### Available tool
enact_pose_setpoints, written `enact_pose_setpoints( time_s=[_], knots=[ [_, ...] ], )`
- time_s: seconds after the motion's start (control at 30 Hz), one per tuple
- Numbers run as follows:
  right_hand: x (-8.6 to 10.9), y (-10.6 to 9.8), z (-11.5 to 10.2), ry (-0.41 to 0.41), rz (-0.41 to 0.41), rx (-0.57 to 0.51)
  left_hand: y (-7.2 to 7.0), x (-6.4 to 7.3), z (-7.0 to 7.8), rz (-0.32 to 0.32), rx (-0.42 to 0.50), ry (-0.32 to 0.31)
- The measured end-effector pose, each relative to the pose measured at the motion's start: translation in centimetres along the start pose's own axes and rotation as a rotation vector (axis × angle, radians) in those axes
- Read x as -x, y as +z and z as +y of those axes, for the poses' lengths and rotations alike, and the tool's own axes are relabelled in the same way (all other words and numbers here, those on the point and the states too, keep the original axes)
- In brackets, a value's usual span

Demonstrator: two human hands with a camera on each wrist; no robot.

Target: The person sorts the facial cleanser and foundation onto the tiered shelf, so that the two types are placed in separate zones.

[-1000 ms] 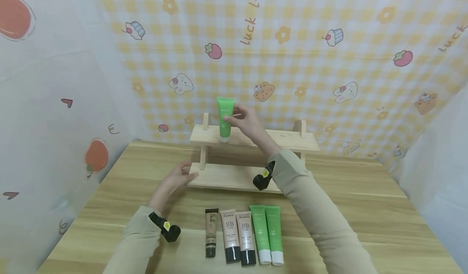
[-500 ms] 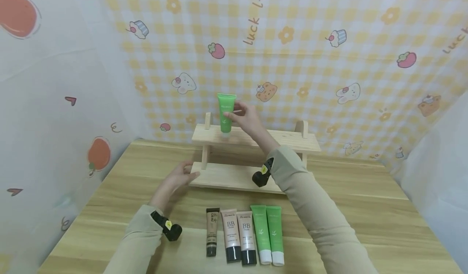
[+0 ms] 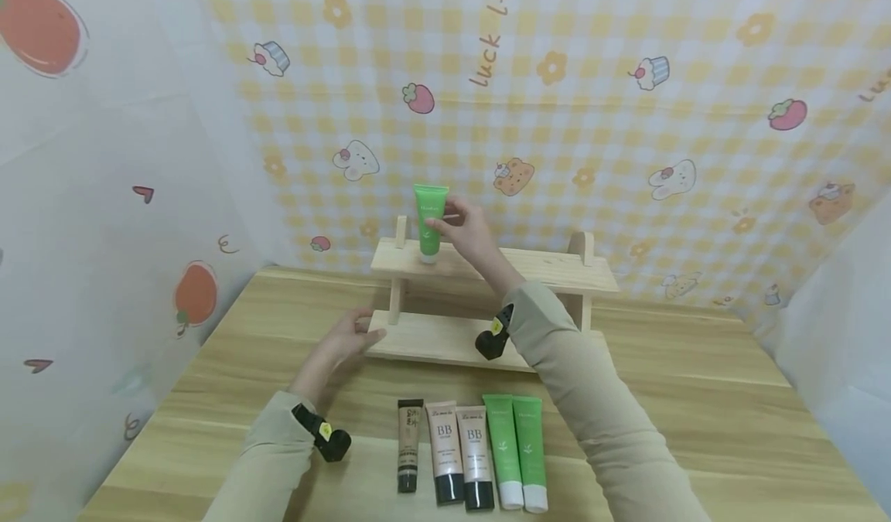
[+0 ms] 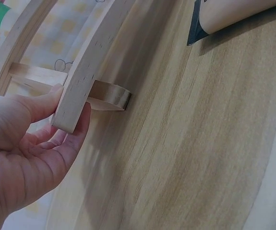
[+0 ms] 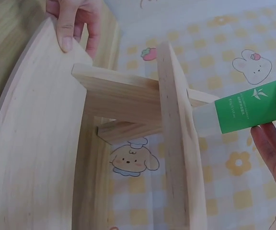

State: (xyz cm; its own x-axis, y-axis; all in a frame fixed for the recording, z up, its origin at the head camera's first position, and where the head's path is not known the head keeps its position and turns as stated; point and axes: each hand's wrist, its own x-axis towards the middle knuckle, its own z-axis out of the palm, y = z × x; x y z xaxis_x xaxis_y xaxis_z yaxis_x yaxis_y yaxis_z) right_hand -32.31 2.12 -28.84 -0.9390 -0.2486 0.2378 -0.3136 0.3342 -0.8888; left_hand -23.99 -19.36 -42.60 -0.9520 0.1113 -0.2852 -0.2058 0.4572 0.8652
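Observation:
My right hand [image 3: 469, 232] pinches a green squeeze tube [image 3: 431, 220] between thumb and fingers, its white cap pointing down. In the right wrist view the cap of this green tube [image 5: 253, 109] meets or nearly meets the upper board of the wooden shelf [image 5: 181, 134]. At the lower left end of the two-tier shelf [image 3: 431, 338], my left hand [image 3: 343, 338] grips the lower board. The left wrist view shows the thumb of the left hand [image 4: 37, 143] on top of the board [image 4: 87, 69] and the fingers beneath it.
In front of the shelf lie a brown tube [image 3: 408, 445], two pink BB cream tubes [image 3: 445, 448] and two more green tubes [image 3: 503, 448], side by side on the wooden table [image 3: 696, 398]. A checkered cloth [image 3: 557, 127] hangs behind the shelf.
The green tube in my right hand rises a little, then comes down slightly over the upper board. My left hand keeps its grip on the shelf. The head view shifts slightly.

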Motion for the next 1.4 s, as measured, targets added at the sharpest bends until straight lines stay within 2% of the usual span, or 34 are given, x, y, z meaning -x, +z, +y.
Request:
enact_pose_setpoints(
  time_s=[0.27, 0.73, 1.1, 1.4],
  knots=[
    [-0.4, 0.4, 0.9, 0.050, 0.034, 0.019, 0.2, -0.1, -0.1, -0.003, -0.004, -0.003],
    [-0.8, 1.0, 0.9, 0.050, -0.013, 0.079, 0.2, 0.0, 0.3, -0.011, 0.006, -0.002],
    [-0.2, 0.8, 1.3, -0.010, -0.046, 0.070, -0.1, -0.1, 0.5, -0.020, -0.020, -0.006],
    [1.1, -0.1, 1.8, 0.030, -0.041, 0.039, -0.1, 0.0, 0.5, -0.026, -0.022, -0.010]
  ],
)
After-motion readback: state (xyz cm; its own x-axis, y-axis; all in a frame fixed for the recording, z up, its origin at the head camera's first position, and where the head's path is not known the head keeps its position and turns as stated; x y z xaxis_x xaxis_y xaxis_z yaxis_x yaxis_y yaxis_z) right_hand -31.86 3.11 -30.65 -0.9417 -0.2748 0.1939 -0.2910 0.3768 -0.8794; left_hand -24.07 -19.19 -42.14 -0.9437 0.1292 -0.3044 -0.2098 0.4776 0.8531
